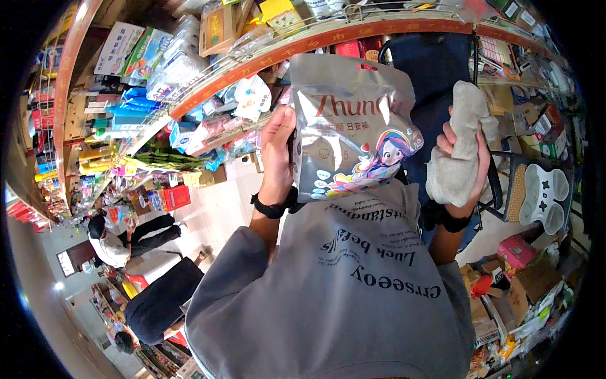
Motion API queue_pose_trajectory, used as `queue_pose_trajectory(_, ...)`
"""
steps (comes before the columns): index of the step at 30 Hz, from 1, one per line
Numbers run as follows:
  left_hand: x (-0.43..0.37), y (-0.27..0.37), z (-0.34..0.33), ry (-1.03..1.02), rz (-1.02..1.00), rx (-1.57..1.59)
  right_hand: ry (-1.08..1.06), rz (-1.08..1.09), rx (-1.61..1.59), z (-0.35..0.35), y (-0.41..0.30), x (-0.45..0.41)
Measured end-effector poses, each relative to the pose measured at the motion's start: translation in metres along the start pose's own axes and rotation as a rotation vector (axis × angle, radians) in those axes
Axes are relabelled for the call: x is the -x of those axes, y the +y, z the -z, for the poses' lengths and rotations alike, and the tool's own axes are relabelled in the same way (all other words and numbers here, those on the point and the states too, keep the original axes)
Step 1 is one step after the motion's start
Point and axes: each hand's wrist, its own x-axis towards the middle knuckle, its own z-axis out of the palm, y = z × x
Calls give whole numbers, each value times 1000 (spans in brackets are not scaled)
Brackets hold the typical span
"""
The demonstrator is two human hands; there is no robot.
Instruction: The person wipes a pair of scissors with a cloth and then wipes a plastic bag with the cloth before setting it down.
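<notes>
My left hand (pixel 279 147) grips the left edge of a shiny silver plastic package (pixel 350 128), which bears printed writing and a cartoon figure. The package is upright in front of my chest, its printed front towards me. To its right, my right hand (pixel 480 166) is closed around a crumpled beige cloth (pixel 459 142); part of the cloth stands up above the fingers and part hangs below them. The cloth and the package are apart. Black bands circle both wrists. Behind the package and cloth is a dark blue folding chair (pixel 431 66).
Crowded shelves with a red front rail (pixel 265 66) run across the front and left. A small stand with white cup holders (pixel 544 199) is at the right, above cardboard boxes (pixel 535 284). Two people (pixel 109 246) are at the far left, over a tiled floor (pixel 222 208).
</notes>
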Motion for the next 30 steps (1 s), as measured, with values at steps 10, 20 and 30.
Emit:
queue_pose_trajectory(10, 7, 6, -9, 104, 61, 11, 137, 7, 467, -51, 21, 4)
queue_pose_trajectory(20, 22, -14, -9, 18, -325, -702, -272, 218, 1003, -68, 50, -15)
queue_pose_trajectory(30, 7, -21, -4, 77, -190, -456, 15, 207, 711, -62, 31, -6)
